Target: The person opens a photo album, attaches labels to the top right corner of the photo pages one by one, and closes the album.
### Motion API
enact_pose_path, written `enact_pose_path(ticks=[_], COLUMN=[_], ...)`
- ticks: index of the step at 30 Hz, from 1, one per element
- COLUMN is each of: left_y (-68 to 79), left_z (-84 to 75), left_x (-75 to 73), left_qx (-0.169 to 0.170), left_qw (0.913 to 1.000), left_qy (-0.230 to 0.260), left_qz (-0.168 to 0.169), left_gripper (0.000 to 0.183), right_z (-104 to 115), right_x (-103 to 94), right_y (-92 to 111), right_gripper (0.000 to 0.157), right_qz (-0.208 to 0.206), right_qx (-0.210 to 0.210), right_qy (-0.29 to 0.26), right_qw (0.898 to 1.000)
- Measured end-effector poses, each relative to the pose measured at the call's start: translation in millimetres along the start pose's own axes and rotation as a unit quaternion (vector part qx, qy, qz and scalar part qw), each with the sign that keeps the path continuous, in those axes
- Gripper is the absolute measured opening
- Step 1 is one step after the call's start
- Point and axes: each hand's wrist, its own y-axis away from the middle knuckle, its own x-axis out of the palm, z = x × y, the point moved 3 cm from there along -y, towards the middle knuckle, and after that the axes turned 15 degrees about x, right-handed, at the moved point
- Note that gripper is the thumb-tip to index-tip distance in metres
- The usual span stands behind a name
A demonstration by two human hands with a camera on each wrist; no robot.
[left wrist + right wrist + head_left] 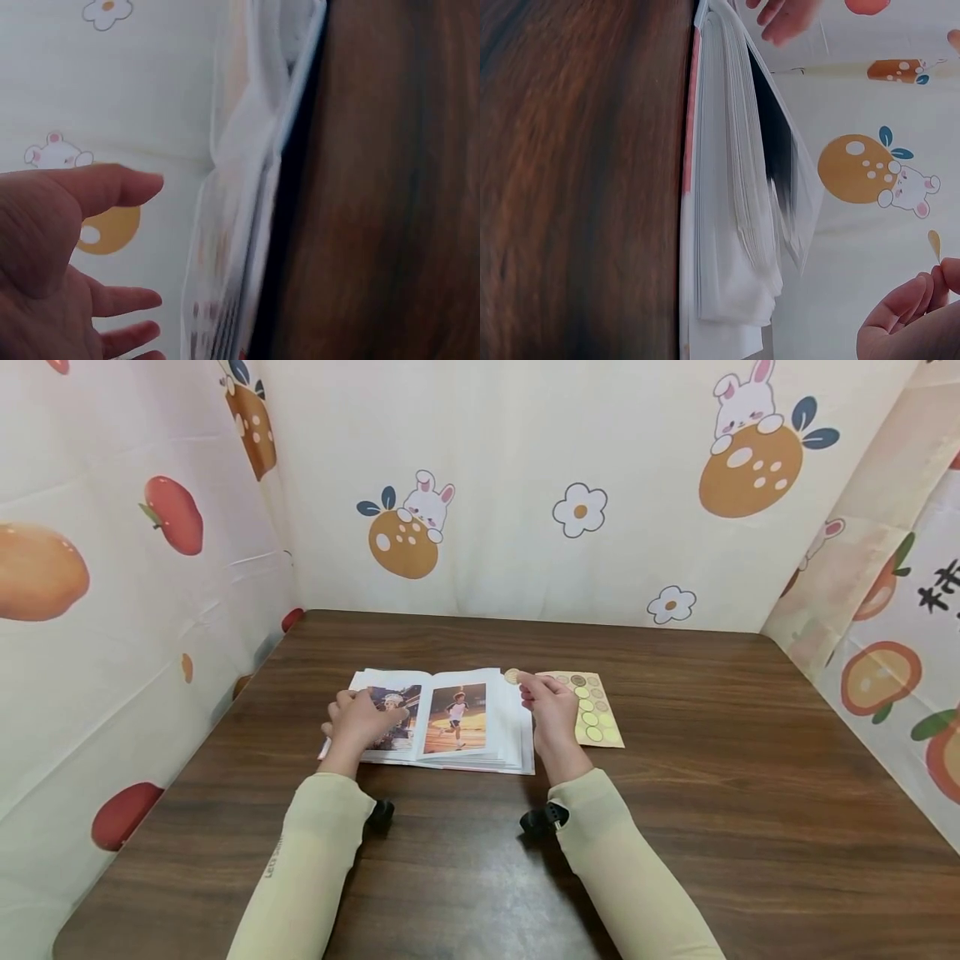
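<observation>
A photo album (517, 739) lies spread on the table, its pages bearing a picture of a running child (456, 718) on the right and a darker picture (396, 700) on the left. Over the album's left page is my left hand (362, 722), thumb and fingers spread apart and holding nothing. Between thumb and fingertips my right hand (553, 706) pinches a small round sticker (512, 676), near the album's upper right corner. The right wrist view shows that sticker (934, 245) edge-tilted above the fingertips. Partly hidden behind the right hand lies a yellow sticker sheet (609, 733) with rows of circles.
The brown wooden table (750, 793) stretches out on all sides of the album. Printed cloth (510, 560) with fruit, rabbits and flowers hangs behind and at both sides. A black wrist device (381, 817) sits at each sleeve cuff.
</observation>
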Motion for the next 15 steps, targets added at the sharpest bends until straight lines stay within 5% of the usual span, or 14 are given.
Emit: enact_pose_path(ticks=[15], left_y=[4.4], left_z=[3.8], left_x=[13.8], left_qx=[0.015], left_qw=[0.9944], left_qy=[-0.070], left_qz=[0.078], left_gripper=[0.099], right_z=[-10.5], right_x=[16.0], right_y=[2.9], right_gripper=[0.014], right_qz=[0.010], right_qx=[0.027], right_qy=[0.000], right_qw=[1.000])
